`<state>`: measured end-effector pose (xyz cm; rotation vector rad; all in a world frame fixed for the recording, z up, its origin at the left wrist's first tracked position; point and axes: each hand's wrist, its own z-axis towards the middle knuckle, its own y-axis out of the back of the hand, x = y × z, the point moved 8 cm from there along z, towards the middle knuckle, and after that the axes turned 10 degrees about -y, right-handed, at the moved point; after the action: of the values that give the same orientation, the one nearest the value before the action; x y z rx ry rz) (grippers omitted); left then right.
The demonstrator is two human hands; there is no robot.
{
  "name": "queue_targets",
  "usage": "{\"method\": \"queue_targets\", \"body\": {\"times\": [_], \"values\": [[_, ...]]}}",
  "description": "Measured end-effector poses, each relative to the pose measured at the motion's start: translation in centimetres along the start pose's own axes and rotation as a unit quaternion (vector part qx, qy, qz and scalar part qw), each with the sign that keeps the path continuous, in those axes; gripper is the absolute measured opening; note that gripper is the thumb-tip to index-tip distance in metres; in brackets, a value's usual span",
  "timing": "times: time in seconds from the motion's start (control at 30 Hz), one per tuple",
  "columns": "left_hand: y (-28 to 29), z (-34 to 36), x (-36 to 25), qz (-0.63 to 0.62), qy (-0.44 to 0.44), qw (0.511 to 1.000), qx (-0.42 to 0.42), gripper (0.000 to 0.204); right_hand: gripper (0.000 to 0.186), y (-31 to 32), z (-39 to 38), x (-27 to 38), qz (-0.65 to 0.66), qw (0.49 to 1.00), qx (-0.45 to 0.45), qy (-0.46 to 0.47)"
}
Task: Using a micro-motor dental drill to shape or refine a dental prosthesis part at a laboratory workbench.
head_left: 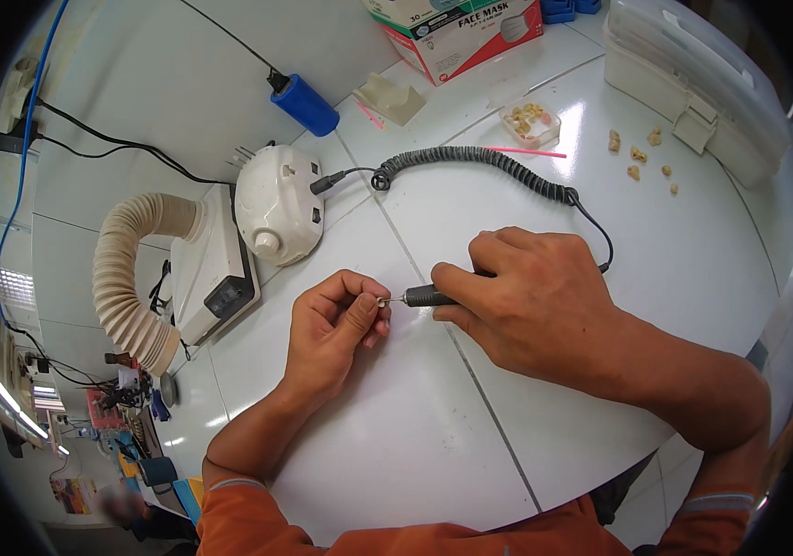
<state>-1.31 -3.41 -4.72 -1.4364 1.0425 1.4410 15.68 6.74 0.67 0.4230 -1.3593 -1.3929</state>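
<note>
In my right hand (540,301) is a dark rotary handpiece (426,296), gripped like a pen and pointing left. Its thin metal bit (396,299) meets a tiny pale piece (382,302) pinched between the thumb and fingers of my left hand (330,329). Fingers cover most of that piece, so its exact kind is hard to make out. Both hands are over the middle of the white tiled table. A black coiled cord (471,154) links the handpiece to a white control box (276,208) with a round knob, to the left and beyond my hands.
A white unit (216,278) with a ribbed hose (119,269) stands at left. Farther back are a blue cylinder (306,105), cardboard boxes (461,42) and a clear dish (545,134) of tooth-like pieces. More such pieces (638,155) lie beside a plastic case (693,93) at right.
</note>
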Motion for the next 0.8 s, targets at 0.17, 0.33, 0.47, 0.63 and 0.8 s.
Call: {"method": "queue_targets", "body": {"times": [0.17, 0.33, 0.47, 0.63, 0.8], "values": [[-0.16, 0.10, -0.09, 0.007, 0.010, 1.000, 0.004, 0.018, 0.023, 0.05, 0.04, -0.06, -0.001, 1.000, 0.014, -0.002], [-0.13, -0.03, 0.04, 0.013, 0.018, 1.000, -0.019, 0.019, 0.023, 0.13, 0.00, -0.07, -0.001, 1.000, 0.006, -0.001], [-0.18, 0.09, -0.09, 0.022, 0.014, 1.000, -0.010, 0.021, 0.022, 0.21, -0.08, 0.10, 0.007, 1.000, -0.008, 0.006], [-0.38, 0.16, -0.17, 0.045, 0.011, 0.999, 0.016, 0.022, 0.022, 0.20, 0.00, 0.09, 0.003, 1.000, 0.004, 0.005], [-0.52, 0.18, -0.27, 0.036, -0.002, 0.999, 0.025, 0.025, 0.021, 0.20, 0.00, 0.14, 0.007, 1.000, 0.011, 0.003]]}}
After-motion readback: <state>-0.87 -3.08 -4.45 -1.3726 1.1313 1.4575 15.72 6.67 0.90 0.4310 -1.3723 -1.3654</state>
